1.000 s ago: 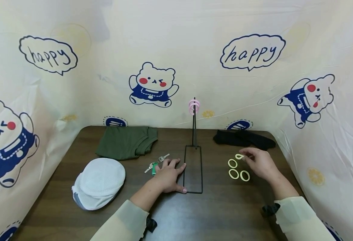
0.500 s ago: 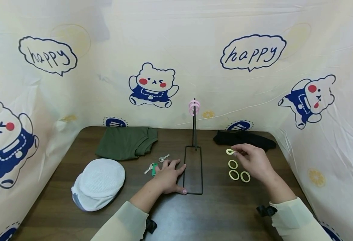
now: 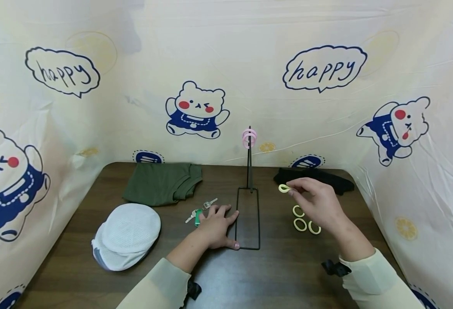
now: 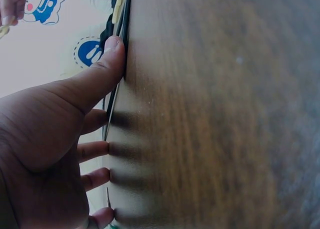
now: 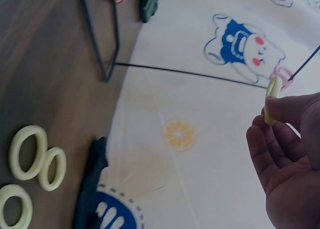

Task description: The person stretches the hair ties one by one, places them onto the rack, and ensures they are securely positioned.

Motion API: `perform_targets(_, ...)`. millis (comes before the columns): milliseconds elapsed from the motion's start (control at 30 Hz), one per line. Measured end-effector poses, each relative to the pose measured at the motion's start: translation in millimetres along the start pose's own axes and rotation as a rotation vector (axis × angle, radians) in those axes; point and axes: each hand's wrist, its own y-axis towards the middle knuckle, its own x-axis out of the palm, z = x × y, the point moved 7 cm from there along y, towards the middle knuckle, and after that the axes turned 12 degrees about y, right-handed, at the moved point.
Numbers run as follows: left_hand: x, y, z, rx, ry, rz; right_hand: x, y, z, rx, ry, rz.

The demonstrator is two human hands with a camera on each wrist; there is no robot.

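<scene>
In the head view, the right hand [image 3: 319, 206] has carried its small pale-yellow ring [image 3: 284, 191] closer to the upright black wire stand [image 3: 250, 171], leaving three matching rings [image 3: 300, 230] right of the stand, so the ring is now off the wooden table [image 3: 272, 274] yet apart from the stand. The left wrist view shows the left hand [image 4: 47, 129] with fingers spread apart, thumb resting on the stand's base; in the right wrist view, thumb and finger are clamped on the ring.

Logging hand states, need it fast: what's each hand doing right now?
Left hand: open, fingers spread, thumb at the base of the black stand.
Right hand: pinching a yellow ring.
</scene>
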Motion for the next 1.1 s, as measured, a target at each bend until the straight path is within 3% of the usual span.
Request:
perform_targets(300,-1.3,-0.1,0.2,0.001,0.001,0.0,-3,10,-32,-0.125,0.071,0.049)
perform_targets(667,-0.4,0.0,0.4,0.001,0.002,0.004,-8,19,-81,-0.352,0.195,0.096)
perform_targets(1100,-3.4,-0.1,1.3,-0.001,0.011,0.0,-13,24,-125,-0.481,0.284,0.099)
